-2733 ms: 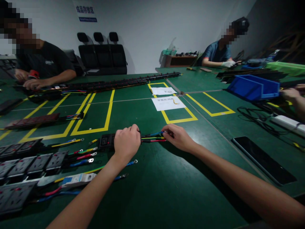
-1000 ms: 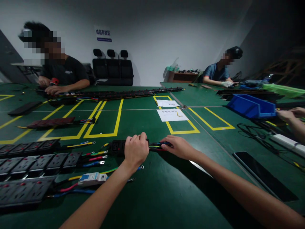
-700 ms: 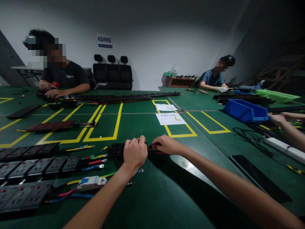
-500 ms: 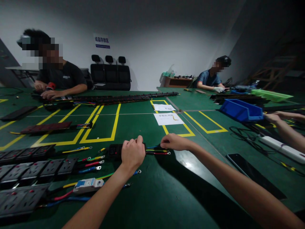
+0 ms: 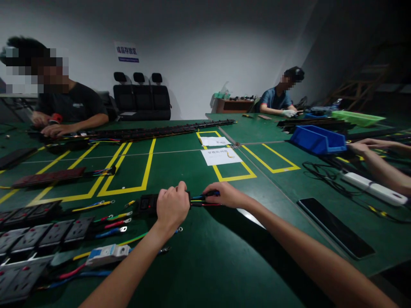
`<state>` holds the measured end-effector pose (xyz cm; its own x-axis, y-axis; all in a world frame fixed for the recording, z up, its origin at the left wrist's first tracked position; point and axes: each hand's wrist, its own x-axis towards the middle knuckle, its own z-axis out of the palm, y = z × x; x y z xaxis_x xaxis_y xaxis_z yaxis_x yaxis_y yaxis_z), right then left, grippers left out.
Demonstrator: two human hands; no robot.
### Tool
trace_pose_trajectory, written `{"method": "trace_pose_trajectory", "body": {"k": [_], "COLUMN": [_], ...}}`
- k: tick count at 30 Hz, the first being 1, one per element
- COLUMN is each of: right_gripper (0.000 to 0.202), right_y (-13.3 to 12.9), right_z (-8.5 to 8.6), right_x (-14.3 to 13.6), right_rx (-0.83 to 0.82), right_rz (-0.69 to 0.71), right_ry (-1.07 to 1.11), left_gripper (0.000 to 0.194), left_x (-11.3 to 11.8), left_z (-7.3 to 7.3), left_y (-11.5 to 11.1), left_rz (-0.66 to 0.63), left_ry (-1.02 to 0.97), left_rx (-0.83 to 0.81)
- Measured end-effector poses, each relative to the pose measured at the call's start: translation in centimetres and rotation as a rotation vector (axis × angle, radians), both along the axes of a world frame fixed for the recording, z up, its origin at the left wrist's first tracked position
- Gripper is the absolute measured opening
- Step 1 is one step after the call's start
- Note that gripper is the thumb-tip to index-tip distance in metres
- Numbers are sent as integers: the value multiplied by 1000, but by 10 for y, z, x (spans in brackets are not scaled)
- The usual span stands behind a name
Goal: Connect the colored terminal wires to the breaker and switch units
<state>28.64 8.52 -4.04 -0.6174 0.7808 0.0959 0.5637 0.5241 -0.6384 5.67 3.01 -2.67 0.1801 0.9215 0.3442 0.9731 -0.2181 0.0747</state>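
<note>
My left hand is wrapped over a short black socket module on the green table, covering its right part. Blue, yellow-green and red wires come out of the module's right end. My right hand is closed around these wires, its fingers pinching them just right of the module; their ends are hidden by the hand. To the left lie rows of black socket strips with coloured leads ending in ring terminals. A white circuit breaker sits wired to the nearest strip.
A black phone, a white power strip and a blue bin lie to the right, near another person's hands. Paper sheets lie ahead. Two co-workers sit across the table, which has yellow tape outlines.
My right hand has moved from hovering by the wire ends to closing around the wires. My left hand stays on the socket module. The view has shifted slightly right.
</note>
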Motion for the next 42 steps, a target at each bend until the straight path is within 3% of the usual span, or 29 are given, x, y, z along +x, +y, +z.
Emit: {"method": "trace_pose_trajectory", "body": {"k": [7,12,20,29,42], "right_gripper": [17,17,19,22,26], "right_y": [-6,-12,-29,-31,-32], "right_z": [0,4,21,24,17], "right_x": [6,17,43,50,47], "right_rx": [138,193,344,165,130], "right_rz": [-6,-140,-131,-153,-226], "right_ry": [-28,48,173,326,324], "left_gripper": [24,25,23,21,23], "left_x": [-1,-6,-12,-15,-13], "left_z": [1,-1,-12,-16,-16], "left_y": [1,5,6,4,4], "left_rz": [-18,-13,-75,-186,-92], "left_ry": [-36,-137,-235,-313,-329], "left_rx": [-4,45,363,529,402]}}
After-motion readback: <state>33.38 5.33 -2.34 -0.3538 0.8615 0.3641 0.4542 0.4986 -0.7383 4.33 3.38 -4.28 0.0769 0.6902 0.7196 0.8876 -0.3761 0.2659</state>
